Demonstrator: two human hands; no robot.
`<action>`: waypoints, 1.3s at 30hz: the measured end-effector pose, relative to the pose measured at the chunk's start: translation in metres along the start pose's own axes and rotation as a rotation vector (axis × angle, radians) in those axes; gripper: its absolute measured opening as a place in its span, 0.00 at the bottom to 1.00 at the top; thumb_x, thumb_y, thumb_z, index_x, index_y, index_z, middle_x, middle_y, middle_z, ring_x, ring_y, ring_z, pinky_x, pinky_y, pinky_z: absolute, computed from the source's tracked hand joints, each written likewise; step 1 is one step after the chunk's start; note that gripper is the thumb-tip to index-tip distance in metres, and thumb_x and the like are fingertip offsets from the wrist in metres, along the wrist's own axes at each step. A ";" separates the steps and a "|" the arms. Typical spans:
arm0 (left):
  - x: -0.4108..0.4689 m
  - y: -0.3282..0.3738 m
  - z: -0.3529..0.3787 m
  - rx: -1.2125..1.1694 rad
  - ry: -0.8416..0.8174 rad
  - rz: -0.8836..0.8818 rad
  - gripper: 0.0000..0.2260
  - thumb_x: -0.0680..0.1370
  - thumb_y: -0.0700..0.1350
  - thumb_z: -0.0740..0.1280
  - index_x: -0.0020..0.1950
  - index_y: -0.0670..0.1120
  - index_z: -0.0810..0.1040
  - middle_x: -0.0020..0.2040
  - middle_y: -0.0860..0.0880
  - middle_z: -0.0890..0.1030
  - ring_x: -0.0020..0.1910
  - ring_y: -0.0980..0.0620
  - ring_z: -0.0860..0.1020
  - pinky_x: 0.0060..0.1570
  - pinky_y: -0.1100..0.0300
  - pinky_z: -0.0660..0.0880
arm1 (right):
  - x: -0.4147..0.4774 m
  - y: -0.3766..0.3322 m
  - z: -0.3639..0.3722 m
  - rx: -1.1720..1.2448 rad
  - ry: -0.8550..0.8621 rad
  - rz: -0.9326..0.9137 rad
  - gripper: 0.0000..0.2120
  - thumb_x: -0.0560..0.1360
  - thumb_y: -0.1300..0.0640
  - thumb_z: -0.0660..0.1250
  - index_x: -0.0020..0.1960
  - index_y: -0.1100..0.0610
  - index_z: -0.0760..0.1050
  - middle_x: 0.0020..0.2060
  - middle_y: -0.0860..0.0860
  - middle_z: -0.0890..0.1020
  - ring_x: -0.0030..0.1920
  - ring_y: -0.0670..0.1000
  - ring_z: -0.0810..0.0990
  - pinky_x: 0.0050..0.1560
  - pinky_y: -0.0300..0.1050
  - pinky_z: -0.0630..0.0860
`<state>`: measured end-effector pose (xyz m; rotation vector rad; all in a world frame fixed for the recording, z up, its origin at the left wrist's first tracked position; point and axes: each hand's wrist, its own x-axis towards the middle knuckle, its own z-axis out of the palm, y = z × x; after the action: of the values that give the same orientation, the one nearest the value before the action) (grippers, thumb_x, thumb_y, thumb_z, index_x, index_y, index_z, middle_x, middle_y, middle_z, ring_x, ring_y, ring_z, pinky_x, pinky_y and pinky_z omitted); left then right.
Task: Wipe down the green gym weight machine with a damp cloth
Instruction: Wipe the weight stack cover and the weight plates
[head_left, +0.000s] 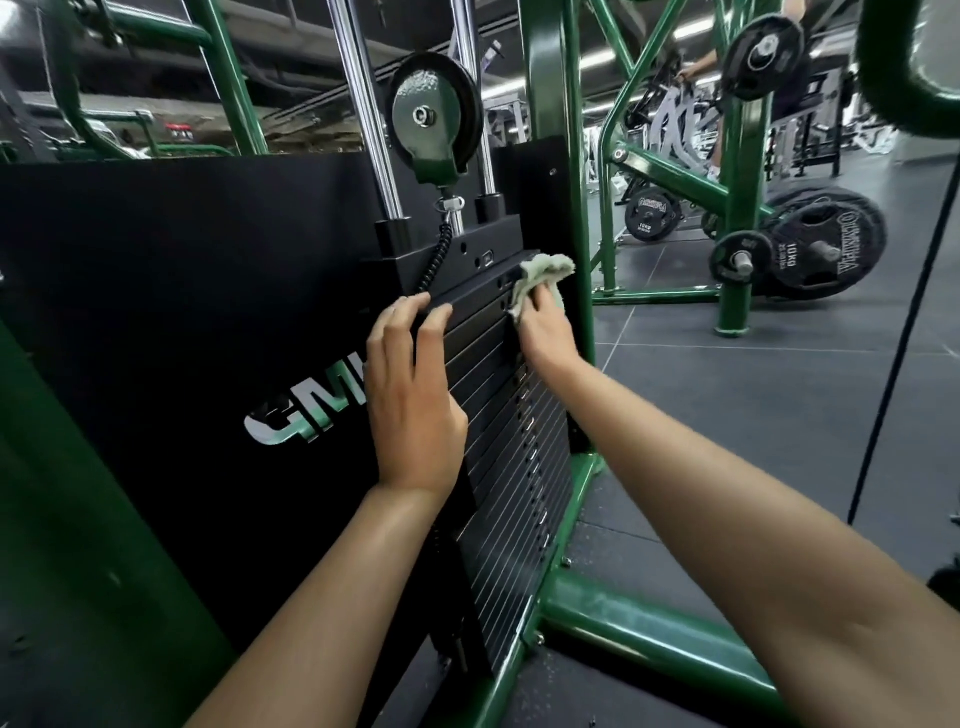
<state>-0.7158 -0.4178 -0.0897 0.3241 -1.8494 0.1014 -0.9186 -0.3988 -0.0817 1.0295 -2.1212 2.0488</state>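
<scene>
Behind, plates read "10KG"; right hand grips cloth on weight stack, left hand rests there, fingers relaxed.

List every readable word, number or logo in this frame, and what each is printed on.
"GM", cut off by the left hand: black shroud panel.
"10KG": small plate on the far rack.
"10KG": large floor plate; its arched brand lettering is too distorted to read.
Weight stack markings: too small to read.
</scene>
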 end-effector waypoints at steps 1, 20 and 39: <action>-0.001 0.002 -0.001 0.010 0.002 -0.001 0.31 0.70 0.21 0.60 0.72 0.39 0.74 0.73 0.41 0.71 0.75 0.41 0.68 0.74 0.46 0.68 | 0.004 0.001 -0.003 0.008 -0.005 0.022 0.21 0.87 0.54 0.54 0.79 0.54 0.65 0.77 0.51 0.70 0.75 0.54 0.68 0.67 0.41 0.62; -0.011 -0.013 0.016 -0.059 0.149 -0.132 0.27 0.80 0.26 0.58 0.78 0.41 0.70 0.74 0.42 0.72 0.71 0.43 0.72 0.74 0.49 0.69 | -0.051 0.001 0.002 -0.119 0.080 -0.200 0.12 0.84 0.53 0.59 0.62 0.53 0.78 0.61 0.49 0.82 0.60 0.54 0.80 0.61 0.52 0.76; -0.012 -0.015 0.013 -0.075 0.114 -0.127 0.28 0.80 0.28 0.57 0.80 0.43 0.68 0.76 0.44 0.71 0.74 0.44 0.70 0.75 0.49 0.67 | -0.079 -0.005 0.012 -0.169 0.145 -0.307 0.17 0.83 0.61 0.59 0.69 0.53 0.76 0.70 0.47 0.78 0.65 0.55 0.78 0.59 0.50 0.76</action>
<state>-0.7202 -0.4329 -0.1067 0.3750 -1.7109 -0.0361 -0.8492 -0.3745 -0.1142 1.0678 -1.8908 1.7172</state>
